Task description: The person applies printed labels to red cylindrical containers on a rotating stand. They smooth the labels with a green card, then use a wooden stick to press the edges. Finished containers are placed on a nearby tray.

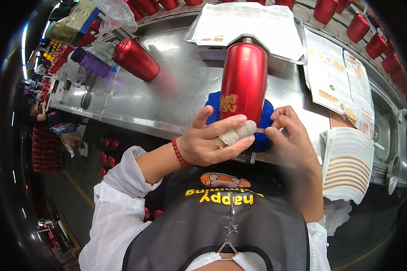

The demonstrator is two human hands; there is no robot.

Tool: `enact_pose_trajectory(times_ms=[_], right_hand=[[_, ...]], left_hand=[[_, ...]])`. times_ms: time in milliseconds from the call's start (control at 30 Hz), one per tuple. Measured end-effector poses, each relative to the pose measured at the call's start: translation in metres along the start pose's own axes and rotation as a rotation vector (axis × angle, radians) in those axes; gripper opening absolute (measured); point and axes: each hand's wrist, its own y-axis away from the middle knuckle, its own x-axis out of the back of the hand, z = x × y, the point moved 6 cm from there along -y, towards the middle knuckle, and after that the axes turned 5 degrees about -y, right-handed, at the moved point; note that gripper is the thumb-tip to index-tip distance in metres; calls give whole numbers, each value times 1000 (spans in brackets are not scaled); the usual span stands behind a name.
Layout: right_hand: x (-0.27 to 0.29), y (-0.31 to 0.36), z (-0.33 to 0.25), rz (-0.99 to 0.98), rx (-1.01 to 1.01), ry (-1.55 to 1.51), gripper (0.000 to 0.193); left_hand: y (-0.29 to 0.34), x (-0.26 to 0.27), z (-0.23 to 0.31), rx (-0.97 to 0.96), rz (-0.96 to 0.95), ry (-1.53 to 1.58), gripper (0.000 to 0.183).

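Observation:
A shiny red metal flask [244, 72] lies on a blue cloth [212, 103], its base toward me and a gold emblem on its side. My left hand [208, 142] is at the base, fingers stretched and thumb raised. White cloth wraps its middle finger, which reaches the end of a thin gold strip [260, 130]. Thumb and index finger of my right hand [287, 128] pinch the other end of that strip, just right of the base. Right of this hand, a white backing sheet [348, 156] carries several curved gold strips.
Another red flask [135, 58] and a purple bottle [90, 62] are at left on the metal table [167, 113]. A tray [298, 56] with white sheets sits behind the work. Decal sheets [330, 72] are at right; several red flasks [358, 28] line the back.

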Motion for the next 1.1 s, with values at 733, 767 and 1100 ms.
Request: enact_pose_trajectory(times_ms=[733,767,1100], right_hand=[[-3,-1,-4,48,25,39,23],[-2,-1,-4,48,23,42,22],[-3,1,0,88,-20,100,19]], left_hand=[[2,-3,8,56,1,15,35],[-2,-6,10,18,-12,15,34],[6,-10,-23,379,-4,270,58]])
